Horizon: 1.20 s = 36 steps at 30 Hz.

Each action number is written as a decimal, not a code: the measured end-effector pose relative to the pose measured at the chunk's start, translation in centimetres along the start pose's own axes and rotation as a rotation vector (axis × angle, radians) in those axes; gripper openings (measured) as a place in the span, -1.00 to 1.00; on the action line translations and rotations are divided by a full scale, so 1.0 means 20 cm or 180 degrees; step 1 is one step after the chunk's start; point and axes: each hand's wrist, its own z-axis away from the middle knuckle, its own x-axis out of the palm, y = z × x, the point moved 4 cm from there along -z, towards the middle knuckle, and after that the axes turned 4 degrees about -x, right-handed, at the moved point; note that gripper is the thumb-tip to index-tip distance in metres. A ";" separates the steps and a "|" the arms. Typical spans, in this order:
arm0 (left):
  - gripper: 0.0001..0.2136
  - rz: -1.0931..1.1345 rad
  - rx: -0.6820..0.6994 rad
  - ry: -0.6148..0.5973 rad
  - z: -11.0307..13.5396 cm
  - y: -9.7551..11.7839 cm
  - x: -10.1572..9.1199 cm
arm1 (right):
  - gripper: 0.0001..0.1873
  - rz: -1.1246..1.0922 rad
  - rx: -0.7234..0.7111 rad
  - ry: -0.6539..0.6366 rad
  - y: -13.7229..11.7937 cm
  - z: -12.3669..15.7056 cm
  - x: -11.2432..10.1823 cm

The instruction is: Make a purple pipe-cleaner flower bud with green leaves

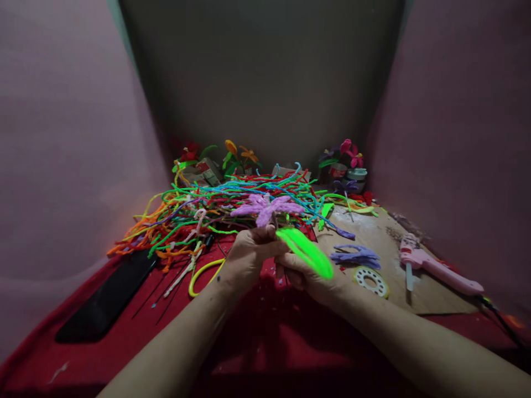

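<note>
though illegible, red label (337,171) bhd purple flwr (265,210) in l hand (245,253)

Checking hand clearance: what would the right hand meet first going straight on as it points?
The right hand would likely meet the left hand first; whether they touch is unclear.

No readable text, no legible labels, brands or numbers

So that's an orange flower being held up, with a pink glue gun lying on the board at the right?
Not orange: the head view shows the held flower is light purple. The pink glue gun does lie on the board at the right.
</note>
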 end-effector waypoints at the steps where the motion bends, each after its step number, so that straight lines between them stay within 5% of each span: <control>1: -0.84 -0.0048 -0.0010 0.0084 0.00 0.00 0.00 | -0.77 -0.0003 0.0064 -0.0033 0.01 0.00 0.00; 16: -0.87 0.0222 -0.0353 -0.0229 0.03 0.01 0.02 | -0.68 -0.0642 0.0555 -0.0896 0.04 0.02 0.05; 27: -0.88 0.0227 -0.0177 -0.0095 -0.01 -0.03 0.00 | -0.74 0.0008 -0.0126 0.0007 0.03 -0.03 -0.02; 32: -0.93 -0.0214 0.0203 0.0450 -0.01 0.01 -0.04 | -0.77 0.0643 0.0010 0.0179 -0.04 -0.02 -0.04; 34: -0.93 -0.0289 0.0404 0.0719 -0.01 0.03 -0.05 | -0.77 0.0975 -0.0358 0.0653 -0.12 -0.02 -0.08; 36: -0.89 -0.0242 0.0463 0.0893 -0.01 0.04 -0.06 | -0.75 0.1480 -0.1185 0.1165 -0.23 0.01 -0.11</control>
